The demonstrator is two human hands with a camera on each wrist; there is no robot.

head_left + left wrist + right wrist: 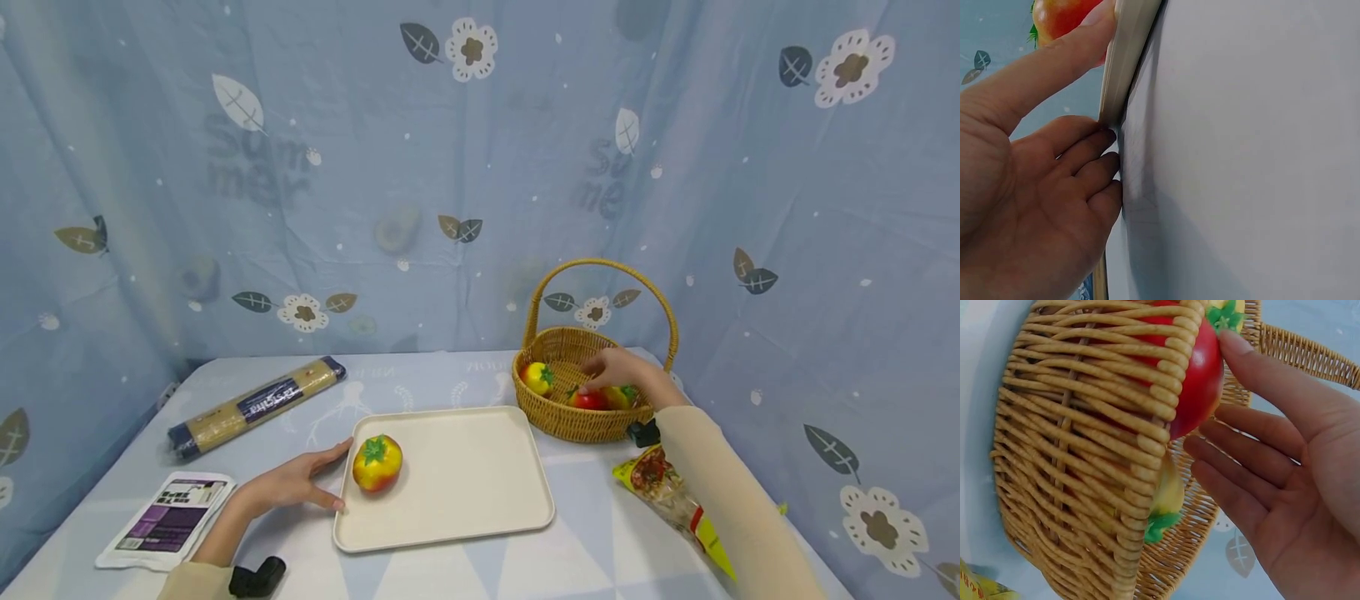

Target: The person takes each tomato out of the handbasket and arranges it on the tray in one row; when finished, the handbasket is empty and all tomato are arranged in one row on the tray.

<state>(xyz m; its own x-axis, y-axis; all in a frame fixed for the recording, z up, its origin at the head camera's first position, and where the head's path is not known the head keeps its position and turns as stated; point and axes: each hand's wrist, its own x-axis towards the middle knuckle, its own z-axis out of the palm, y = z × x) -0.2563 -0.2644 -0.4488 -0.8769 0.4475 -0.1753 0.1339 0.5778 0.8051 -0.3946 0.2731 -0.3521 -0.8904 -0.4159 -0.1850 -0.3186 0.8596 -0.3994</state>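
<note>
At the left end of a cream tray point(472, 483), my left hand point(288, 483) is spread, its thumb over the rim; the left wrist view shows the other fingertips by the tray's outer side. A yellow-and-red imitation fruit point(377, 463) with a green leafy top sits on the tray near that hand. My right hand point(621, 371) reaches into a wicker basket point(573, 427), at a red fruit point(1207, 381). In the right wrist view its thumb tip is at the fruit and its fingers extend below, not wrapped round it. Further fruits point(537, 378) lie in the basket.
A long pack of spaghetti point(258, 408) lies at the back left, and a white-and-purple pouch point(168, 521) at the front left. Below the basket, a yellow-ended bag point(667, 492) is partly hidden by my right sleeve. The basket's tall handle point(600, 262) arches overhead.
</note>
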